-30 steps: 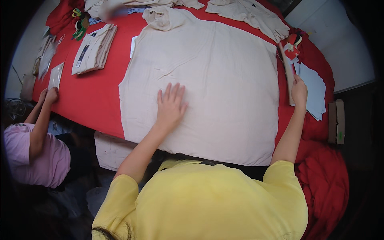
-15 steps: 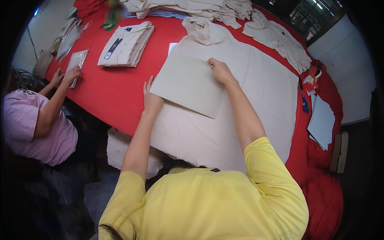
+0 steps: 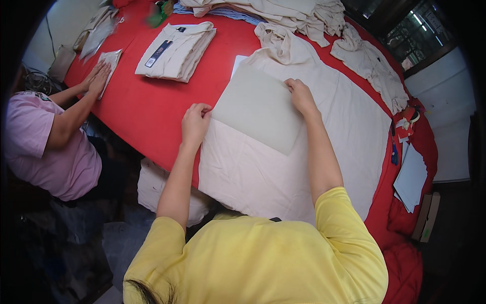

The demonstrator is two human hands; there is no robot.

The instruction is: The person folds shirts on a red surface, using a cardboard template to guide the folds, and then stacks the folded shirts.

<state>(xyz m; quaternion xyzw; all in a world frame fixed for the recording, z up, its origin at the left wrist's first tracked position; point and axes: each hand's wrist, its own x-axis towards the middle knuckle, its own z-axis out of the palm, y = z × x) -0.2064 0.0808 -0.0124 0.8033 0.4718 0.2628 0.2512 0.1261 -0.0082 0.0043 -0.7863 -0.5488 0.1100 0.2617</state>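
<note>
Grey board: Here it is, the grey board (image 3: 255, 109), laid over the left part of the cream garment (image 3: 344, 131), right between the two hands, and I can't tell whether it's flat down all round.
Slant of the board: Askew! The edges running from the left down to the right look the longer, and one corner points back toward the wearer, no hand on it.
Left hand: In at the left corner goes the left hand (image 3: 195, 125), fingers bent, tips touching; pinched or merely resting, I can't tell from here. The board lies to its right.
Right hand: Across at the upper right, the right hand (image 3: 302, 96) has thumb and fingers clamped on the edge, the board to its left and toward the wearer.
Nearer hand: Neither! Both are at the board, on opposite sides, the right one set farther up the table.
Garment's left edge: Look how close the board's left side runs to it, with red table (image 3: 167, 121) just beyond.
Bunched end: The garment's bunched end (image 3: 276, 43) sits past the board, on the far side.
White sheet: A sliver of white sheet (image 3: 237, 65) peeks out by the board's far left corner.
</note>
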